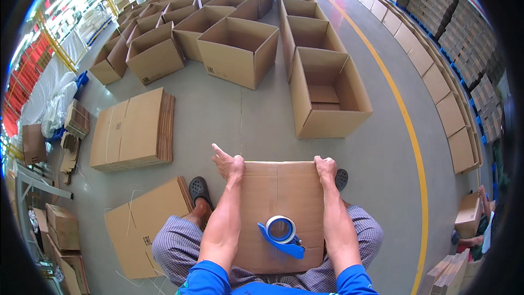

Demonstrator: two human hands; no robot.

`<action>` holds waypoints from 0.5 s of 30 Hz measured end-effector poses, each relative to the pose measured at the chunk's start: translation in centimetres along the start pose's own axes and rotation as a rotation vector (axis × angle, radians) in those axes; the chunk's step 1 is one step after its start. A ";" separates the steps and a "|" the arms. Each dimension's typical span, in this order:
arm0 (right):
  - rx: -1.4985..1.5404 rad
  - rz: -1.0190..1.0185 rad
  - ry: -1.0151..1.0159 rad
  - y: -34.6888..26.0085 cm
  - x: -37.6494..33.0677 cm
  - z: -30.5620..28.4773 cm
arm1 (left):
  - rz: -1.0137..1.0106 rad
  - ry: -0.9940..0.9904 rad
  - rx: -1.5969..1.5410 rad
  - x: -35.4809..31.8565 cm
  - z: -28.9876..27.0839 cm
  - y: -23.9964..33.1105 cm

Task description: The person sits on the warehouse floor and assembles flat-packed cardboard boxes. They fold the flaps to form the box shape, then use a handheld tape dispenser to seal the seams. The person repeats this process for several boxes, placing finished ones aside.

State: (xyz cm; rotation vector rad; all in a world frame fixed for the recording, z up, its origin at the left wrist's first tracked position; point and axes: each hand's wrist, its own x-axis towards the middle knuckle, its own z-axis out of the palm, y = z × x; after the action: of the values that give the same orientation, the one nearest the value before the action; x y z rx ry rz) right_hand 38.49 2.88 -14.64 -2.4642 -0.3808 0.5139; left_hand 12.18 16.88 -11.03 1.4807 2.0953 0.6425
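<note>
A cardboard box lies bottom up across my knees, its flaps closed along a middle seam. My left hand grips its far left corner, thumb and forefinger sticking out. At the far right corner, my right hand is curled over the edge. A blue tape dispenser with a roll of clear tape rests on the box close to my body, between my forearms.
Two stacks of flat cartons lie on the floor to my left. Several open erected boxes stand in rows ahead. A yellow floor line runs on the right, beside rows of flat cartons and stacked pallets. Another person crouches at far right.
</note>
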 end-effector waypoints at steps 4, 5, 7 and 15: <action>-0.045 -0.094 0.024 0.5 1.2 0.1 | 0.186 0.072 -0.085 2.1 1.3 -2.4; -0.031 -0.099 0.032 0.9 1.6 0.0 | 0.234 0.045 -0.105 2.3 1.6 -2.5; 0.020 -0.147 0.086 1.5 1.3 0.0 | 0.317 -0.068 -0.170 1.9 1.5 -2.4; 0.017 -0.428 -0.191 -0.1 -1.2 -0.1 | 0.828 -0.253 -0.218 2.2 0.5 -4.5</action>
State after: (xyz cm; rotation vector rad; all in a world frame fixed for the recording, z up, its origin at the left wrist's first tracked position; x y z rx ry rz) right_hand 37.43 2.44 -14.18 -2.2308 -0.9502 0.5628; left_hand 8.60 17.69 -14.47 2.1457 1.1280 0.8732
